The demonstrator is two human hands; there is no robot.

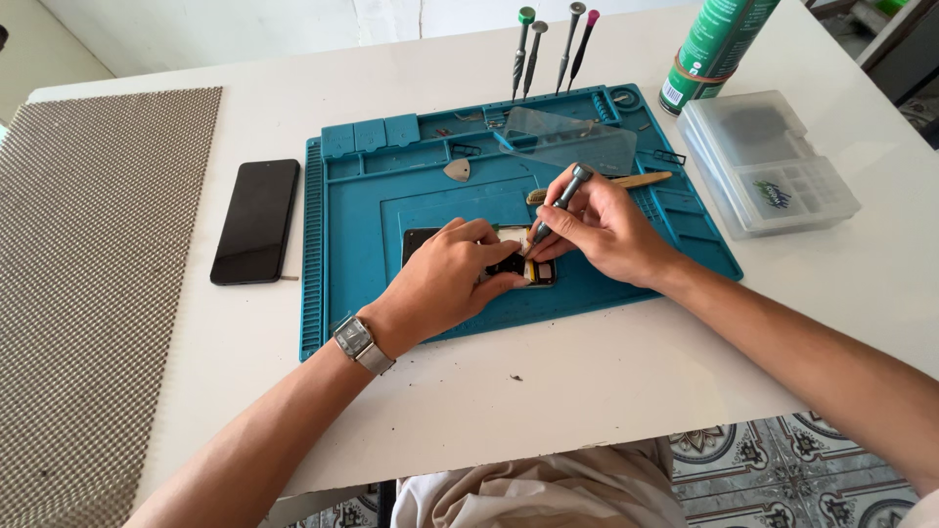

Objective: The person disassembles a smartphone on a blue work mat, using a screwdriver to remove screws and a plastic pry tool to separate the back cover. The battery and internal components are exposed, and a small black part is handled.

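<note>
Head view: opened phone [533,269] lies on blue mat [381,196] on counter [548,381], left hand [445,279] pressing it flat w/ fingers, right hand [606,230] gripping small screwdriver [562,200] tip-down; phone probably light, stiff but fragile inside, so hold by edges.

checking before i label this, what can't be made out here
Head view only:
- Opened phone: mostly covered by the left hand and right hand.
- Screwdriver tip: hidden between the fingers, and any screw is too small to see.
- Green can: top cut off by the frame edge.
- Clear plastic box: contents blurred.
</note>
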